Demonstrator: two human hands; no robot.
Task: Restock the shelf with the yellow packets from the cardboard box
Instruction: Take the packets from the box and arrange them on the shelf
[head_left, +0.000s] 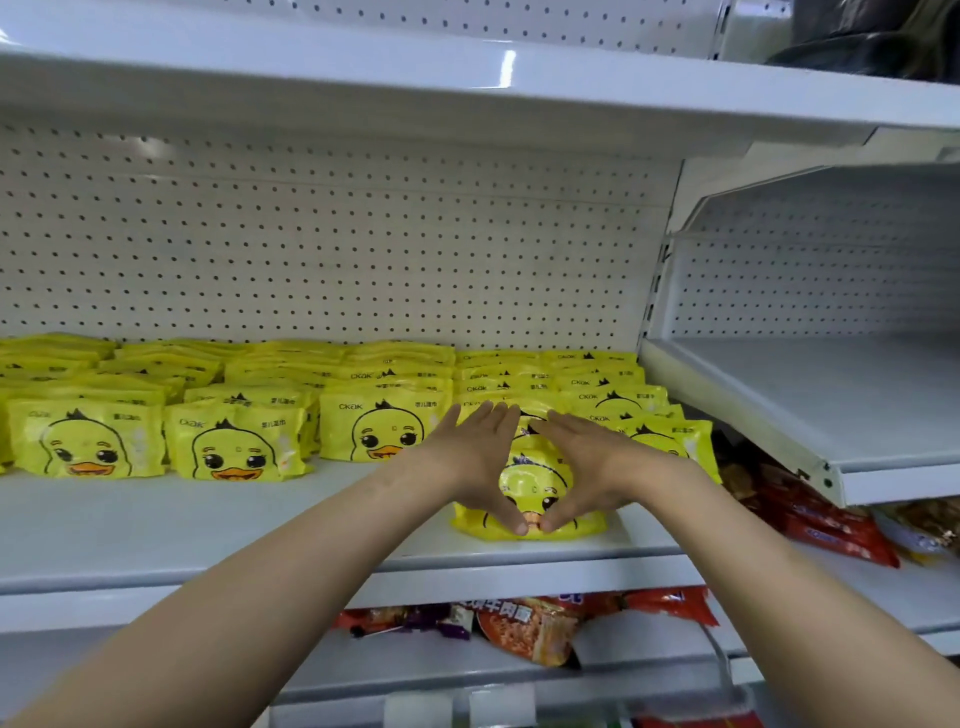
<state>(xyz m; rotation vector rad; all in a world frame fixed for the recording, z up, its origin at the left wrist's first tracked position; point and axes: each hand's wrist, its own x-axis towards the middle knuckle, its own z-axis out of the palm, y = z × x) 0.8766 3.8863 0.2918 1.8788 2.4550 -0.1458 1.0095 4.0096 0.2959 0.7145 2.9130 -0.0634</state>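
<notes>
The brand "Ckak" is showing in the top left corner of the yellow packets standing in rows on the white shelf, above a printed duck face. Small Chinese characters are sitting at the top right of each packet front, too blurred to read. Print on the red packets on the lower shelves is not resolving either.

bright, glare above, warped edges

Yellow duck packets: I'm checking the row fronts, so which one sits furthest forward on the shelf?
The yellow packet framed by the left hand and right hand, fingers straight along its sides. It lies well ahead of the other rows' front packets.
</notes>
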